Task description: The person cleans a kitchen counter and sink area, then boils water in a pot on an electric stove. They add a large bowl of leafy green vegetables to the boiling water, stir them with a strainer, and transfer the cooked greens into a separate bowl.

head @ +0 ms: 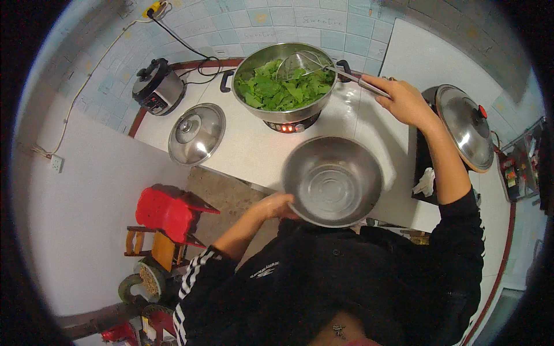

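Note:
My right hand (402, 100) grips the handle of a metal wire skimmer (299, 67). The skimmer's head rests over green leafy vegetables (283, 90) that fill a large steel pot (281, 116). Under the pot, an electric cooker base (291, 125) shows lit red indicators. My left hand (278, 206) holds a wide metal bowl (332, 184) by its left rim, tilted near my body. Nothing but a smooth, ringed bottom shows inside the bowl. Left of the pot, a domed steel lid with a knob (197, 134) lies on the white countertop (255, 147).
An electric pressure cooker (158, 86) stands back left, with black cords (203, 65) beside it. To my right, a lidded wok (465, 127) sits on a black stove, near a crumpled white cloth (425, 182). A red plastic stool (166, 212) is at lower left.

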The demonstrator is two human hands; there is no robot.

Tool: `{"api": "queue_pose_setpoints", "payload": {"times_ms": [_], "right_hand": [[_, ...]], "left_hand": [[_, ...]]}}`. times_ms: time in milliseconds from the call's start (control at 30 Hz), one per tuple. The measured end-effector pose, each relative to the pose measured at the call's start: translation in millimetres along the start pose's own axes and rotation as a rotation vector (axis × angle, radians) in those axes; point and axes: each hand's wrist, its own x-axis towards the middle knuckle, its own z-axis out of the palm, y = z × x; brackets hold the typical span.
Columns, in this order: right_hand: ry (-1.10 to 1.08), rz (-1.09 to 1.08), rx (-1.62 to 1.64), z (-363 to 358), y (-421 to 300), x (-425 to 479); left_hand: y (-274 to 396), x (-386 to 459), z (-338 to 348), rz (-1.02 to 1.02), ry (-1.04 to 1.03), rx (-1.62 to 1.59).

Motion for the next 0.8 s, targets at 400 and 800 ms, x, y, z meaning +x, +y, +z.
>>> {"api": "queue_pose_setpoints", "payload": {"times_ms": [400, 800], "right_hand": [[-0.041, -0.047, -0.027, -19.0, -17.5, -16.6], [0.01, 0.093, -0.022, 81.2, -42.9, 63.4]], "left_hand": [[83.0, 127.8, 82.8, 0.085, -0.277, 0.035], [155.2, 32.0, -115.3, 0.355, -0.181, 0.194]]}}
